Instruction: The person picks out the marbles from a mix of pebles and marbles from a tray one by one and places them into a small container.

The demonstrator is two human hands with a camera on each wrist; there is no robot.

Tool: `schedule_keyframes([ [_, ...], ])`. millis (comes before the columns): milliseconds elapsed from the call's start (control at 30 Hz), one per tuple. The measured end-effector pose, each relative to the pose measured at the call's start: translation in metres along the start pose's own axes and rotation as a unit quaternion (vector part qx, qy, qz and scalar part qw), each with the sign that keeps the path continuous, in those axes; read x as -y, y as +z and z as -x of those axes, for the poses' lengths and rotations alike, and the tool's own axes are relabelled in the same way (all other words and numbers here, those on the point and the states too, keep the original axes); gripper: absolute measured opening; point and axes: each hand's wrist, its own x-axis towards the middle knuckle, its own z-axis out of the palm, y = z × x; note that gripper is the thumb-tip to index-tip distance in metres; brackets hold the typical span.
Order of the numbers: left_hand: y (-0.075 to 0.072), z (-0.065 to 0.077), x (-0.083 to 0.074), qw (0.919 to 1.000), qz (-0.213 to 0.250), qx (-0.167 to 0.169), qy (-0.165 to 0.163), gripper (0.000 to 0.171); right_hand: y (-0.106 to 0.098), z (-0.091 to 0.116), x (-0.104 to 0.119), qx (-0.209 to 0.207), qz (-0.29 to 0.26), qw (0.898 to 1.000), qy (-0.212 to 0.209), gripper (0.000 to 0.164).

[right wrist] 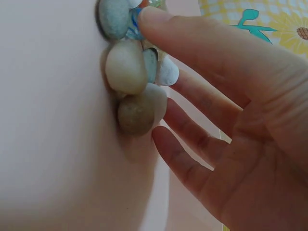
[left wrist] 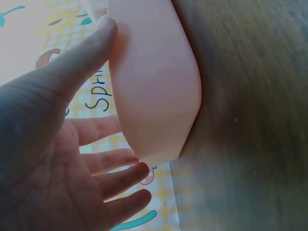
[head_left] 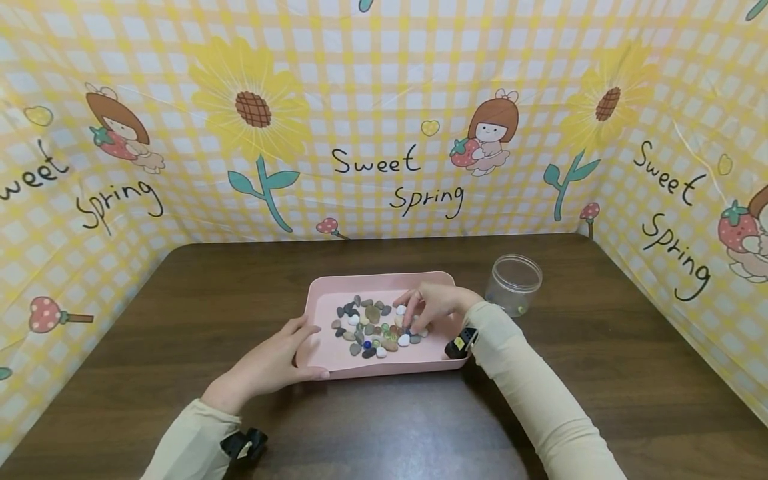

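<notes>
A pink tray (head_left: pixel 354 367) holds a spread of grey, white and brown pebbles (head_left: pixel 373 314) with glass marbles (head_left: pixel 386 331) among them. My left hand (head_left: pixel 270 357) rests at its left end, fingers at the side rim and thumb by the near corner; in the left wrist view the thumb lies along the rim with the fingers spread. My right hand (head_left: pixel 441 300) reaches down into the right part. Its thumb and forefinger come together at a blue-swirled marble (right wrist: pixel 134 25) among the pebbles. The forefinger is hidden behind the thumb in the right wrist view; the other fingers hang loosely by the stones.
A clear round jar (head_left: pixel 515 283) stands behind the right forearm, right of the tray, with a few small greenish marbles (head_left: pixel 521 309) at its bottom. Both stand on a dark wooden table (head_left: pixel 384 427). A yellow checked cloth (head_left: pixel 372 80) encloses the back and sides.
</notes>
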Motion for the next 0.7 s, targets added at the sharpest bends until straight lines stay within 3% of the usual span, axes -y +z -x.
schedule_keyframes([
  [500,0.001,0.0,0.001,1.0,0.003,0.005,-0.002,0.086,-0.006,0.004,0.002,-0.01,0.01,1.0,-0.016,0.007],
  [700,0.0,0.0,0.001,1.0,0.001,0.002,-0.001,0.085,-0.013,0.008,0.006,-0.041,0.07,0.995,-0.054,0.007],
])
